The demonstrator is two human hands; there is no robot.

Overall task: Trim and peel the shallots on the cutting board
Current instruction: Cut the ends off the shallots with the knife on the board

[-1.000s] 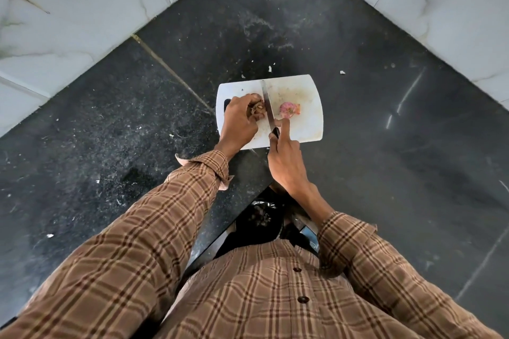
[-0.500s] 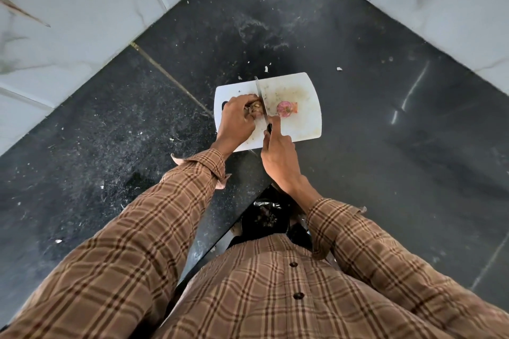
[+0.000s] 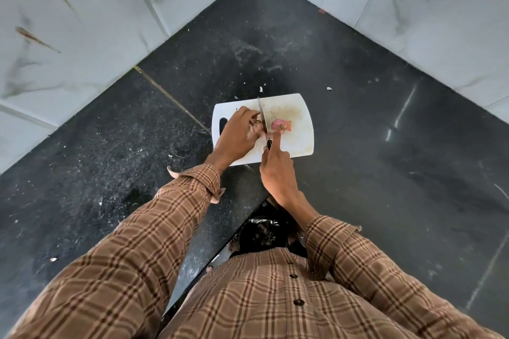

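A white cutting board (image 3: 298,143) lies on the black counter near the corner. My left hand (image 3: 237,136) holds a brown-skinned shallot (image 3: 256,126) down on the board's left part, fingers curled over it. My right hand (image 3: 276,170) grips a knife (image 3: 263,117) by its dark handle, index finger stretched along the top. The blade lies against the right side of the held shallot. A pink shallot (image 3: 278,125) with a loose flap of skin sits on the board just right of the blade, touched by neither hand.
Black stone counter (image 3: 371,146) fills a corner between white marble-tiled walls (image 3: 82,22). Small peel scraps (image 3: 261,88) lie behind the board. The counter's front edge runs just below my right wrist, with a dark bag or bin (image 3: 261,232) beneath it.
The view has tilted slightly. Both hands stay at the board; the knife blade remains at the held shallot, with little shift.
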